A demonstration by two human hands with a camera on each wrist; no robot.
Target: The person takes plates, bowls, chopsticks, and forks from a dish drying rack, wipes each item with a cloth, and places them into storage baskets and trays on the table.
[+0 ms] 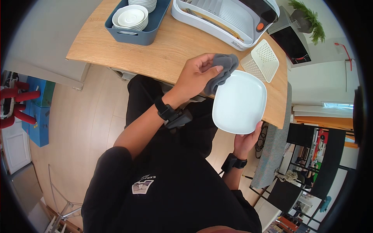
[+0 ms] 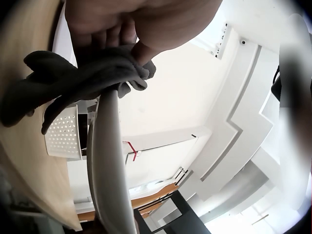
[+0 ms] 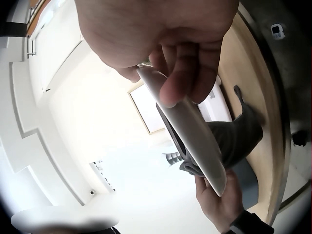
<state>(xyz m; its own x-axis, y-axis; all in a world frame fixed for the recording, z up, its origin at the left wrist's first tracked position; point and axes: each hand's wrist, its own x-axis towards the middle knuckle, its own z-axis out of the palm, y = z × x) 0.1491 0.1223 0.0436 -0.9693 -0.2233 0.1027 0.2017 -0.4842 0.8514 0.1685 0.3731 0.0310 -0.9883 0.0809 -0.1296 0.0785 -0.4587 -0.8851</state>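
Observation:
A white rounded-square plate (image 1: 240,104) is held up in front of the body, its flat face upward in the head view. My right hand (image 1: 246,142) grips its near rim, thumb along the edge and fingers on the underside. In the right wrist view the plate (image 3: 187,126) appears edge-on, with fingers curled over it. My left hand (image 1: 192,79) pinches a bunched dark grey cloth (image 1: 224,69) between thumb and fingers at the plate's far left rim. The left wrist view shows the cloth (image 2: 97,73) draped over the plate's edge, part of it hanging loose.
Behind the plate, a white perforated basket (image 1: 261,60) stands on the wooden table (image 1: 175,42). A blue-grey bin (image 1: 134,39) of stacked white bowls (image 1: 131,18) is at the far left. A white dish rack (image 1: 217,27) holding utensils sits at the back, near a microwave (image 1: 291,39).

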